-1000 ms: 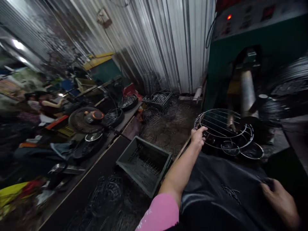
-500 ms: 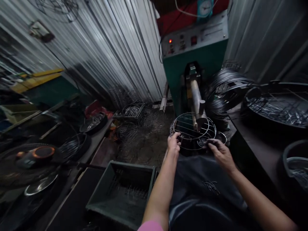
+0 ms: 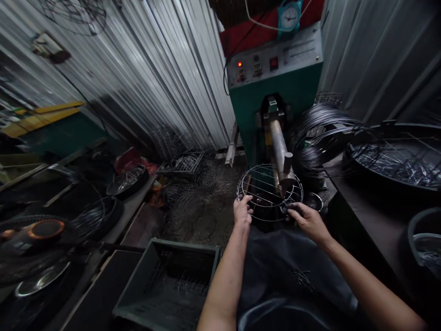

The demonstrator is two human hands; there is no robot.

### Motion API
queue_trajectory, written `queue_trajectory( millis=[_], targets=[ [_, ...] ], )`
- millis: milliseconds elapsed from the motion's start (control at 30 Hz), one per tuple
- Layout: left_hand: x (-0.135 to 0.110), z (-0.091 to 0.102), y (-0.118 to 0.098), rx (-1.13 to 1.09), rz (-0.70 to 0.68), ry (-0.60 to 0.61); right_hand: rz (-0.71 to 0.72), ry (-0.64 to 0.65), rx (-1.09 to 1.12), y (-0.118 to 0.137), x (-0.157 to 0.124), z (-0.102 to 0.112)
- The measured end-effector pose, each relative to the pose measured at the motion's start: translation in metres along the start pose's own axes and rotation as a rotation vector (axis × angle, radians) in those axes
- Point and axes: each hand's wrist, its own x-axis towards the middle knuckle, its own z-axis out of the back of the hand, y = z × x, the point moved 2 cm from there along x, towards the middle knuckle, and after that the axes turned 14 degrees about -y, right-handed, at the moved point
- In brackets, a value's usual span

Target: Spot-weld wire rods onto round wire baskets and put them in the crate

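Nearest, a dark, glossy sheet (image 3: 268,276) lies across the person's lap, with a few short wire pieces (image 3: 302,279) in a loose heap on it. To its left stands a green crate (image 3: 141,280), wires lying inside. Beyond the sheet, both hands meet a round wire rack (image 3: 262,185), which sits just in front of the lap, below the end of a metal arm (image 3: 279,140). The left hand (image 3: 243,212) pinches its near left rim, thumb on top; the right hand (image 3: 308,221) has its fingertips drawn in at the near right rim, though I cannot tell what, if anything, lies between them. To the right, a dark tabletop (image 3: 361,202) carries a bucket (image 3: 413,230) and, farther back, a wide pan (image 3: 370,184) of wire pieces. A coil of wire (image 3: 324,122) rests beside that pan. Behind the rack rises a green machine (image 3: 292,82), a red light (image 3: 240,64) glowing on its panel and a teal dial (image 3: 289,18) on top. Farthest off, a corrugated wall (image 3: 175,69) closes the view.
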Motion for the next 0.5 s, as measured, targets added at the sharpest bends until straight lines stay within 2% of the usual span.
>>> queue_trajectory(
  millis=[233,500],
  targets=[
    [0.004,-0.003,0.002,0.008,-0.008,-0.013,0.016,-0.026,0.059,-0.01,0.003,-0.003],
    [0.006,-0.013,-0.002,0.008,0.002,-0.015,0.087,-0.045,0.023,-0.009,0.014,-0.001]
  ],
)
